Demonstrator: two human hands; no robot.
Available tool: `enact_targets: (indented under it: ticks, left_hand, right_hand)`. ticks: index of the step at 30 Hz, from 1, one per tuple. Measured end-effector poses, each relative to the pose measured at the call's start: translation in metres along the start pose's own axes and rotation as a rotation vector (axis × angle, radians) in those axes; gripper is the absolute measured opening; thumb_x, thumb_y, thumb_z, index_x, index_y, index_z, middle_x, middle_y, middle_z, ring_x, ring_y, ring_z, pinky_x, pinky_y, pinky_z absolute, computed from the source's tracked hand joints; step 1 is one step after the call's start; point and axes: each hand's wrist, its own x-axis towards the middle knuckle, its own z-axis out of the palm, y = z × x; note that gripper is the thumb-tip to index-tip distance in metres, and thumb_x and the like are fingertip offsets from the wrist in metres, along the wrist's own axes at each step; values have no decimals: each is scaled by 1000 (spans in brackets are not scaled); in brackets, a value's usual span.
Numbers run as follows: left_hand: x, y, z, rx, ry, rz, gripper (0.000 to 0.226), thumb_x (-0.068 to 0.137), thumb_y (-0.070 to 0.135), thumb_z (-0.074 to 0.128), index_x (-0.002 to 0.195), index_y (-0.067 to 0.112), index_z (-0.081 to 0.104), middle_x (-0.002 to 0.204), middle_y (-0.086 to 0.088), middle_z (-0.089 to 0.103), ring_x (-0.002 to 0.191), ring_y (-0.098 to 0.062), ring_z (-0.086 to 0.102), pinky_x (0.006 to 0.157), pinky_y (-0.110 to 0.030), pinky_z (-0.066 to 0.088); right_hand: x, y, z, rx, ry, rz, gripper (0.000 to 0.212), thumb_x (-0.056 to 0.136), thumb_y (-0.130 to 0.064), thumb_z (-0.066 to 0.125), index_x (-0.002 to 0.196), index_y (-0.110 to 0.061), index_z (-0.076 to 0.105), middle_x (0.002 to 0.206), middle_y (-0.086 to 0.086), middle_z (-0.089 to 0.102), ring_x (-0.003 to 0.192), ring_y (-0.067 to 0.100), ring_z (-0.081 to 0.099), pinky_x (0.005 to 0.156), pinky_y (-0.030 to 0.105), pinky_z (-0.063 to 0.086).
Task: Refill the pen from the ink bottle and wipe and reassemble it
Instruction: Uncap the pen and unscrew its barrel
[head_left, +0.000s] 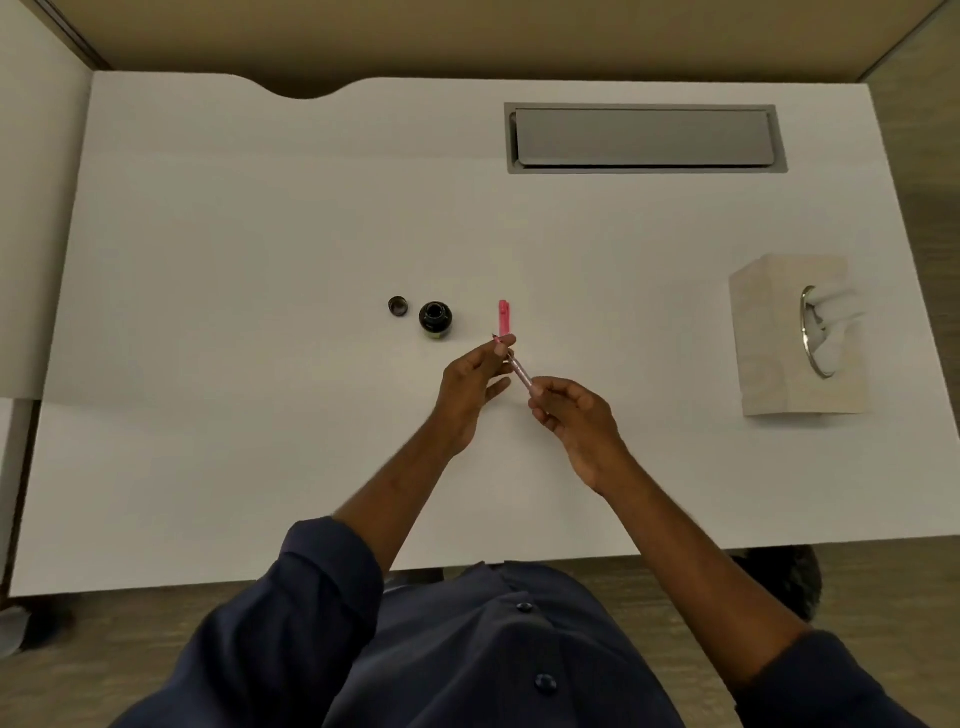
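I hold a slim pink pen (520, 370) between both hands above the white desk (260, 260). My left hand (470, 387) pinches its nib end, the dark tip poking out past my thumb. My right hand (574, 415) grips the rear end of the barrel. The pink pen cap (503, 317) lies on the desk just beyond my left fingers. A dark ink bottle (435, 319) stands open to the left of the cap, and its round lid (398, 306) lies further left.
A beige tissue box (769, 332) with a white tissue (831, 327) sticking out sits at the right. A grey cable hatch (644, 137) is set into the desk's far side. A beige partition rises behind the desk.
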Motion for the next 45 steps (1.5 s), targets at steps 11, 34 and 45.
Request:
enact_targets:
  ticks: [11,34,45]
  left_hand:
    - [-20,15,-9,-127,32,80,18,99,20,60,106,24,76,110,0,77,117,-16,67,106,-37,48]
    - [-28,11,2,-340,86,136,27,101,9,55,125,5,65,105,-1,77,111,-14,68,107,-30,48]
    - [-31,2,-6,-385,114,110,25,102,13,54,123,9,67,108,-2,77,110,-13,69,107,-31,48]
  right_hand:
    - [-19,-12,9,323,28,189,20,95,-15,70,108,-1,73,98,11,75,74,10,71,69,18,60]
    - [-19,-33,6,114,9,-26,20,89,-4,74,108,-10,71,101,4,74,97,19,71,87,27,58]
    - [-13,-27,8,189,-11,59,18,92,-3,71,110,-4,71,110,12,72,106,27,69,96,36,59]
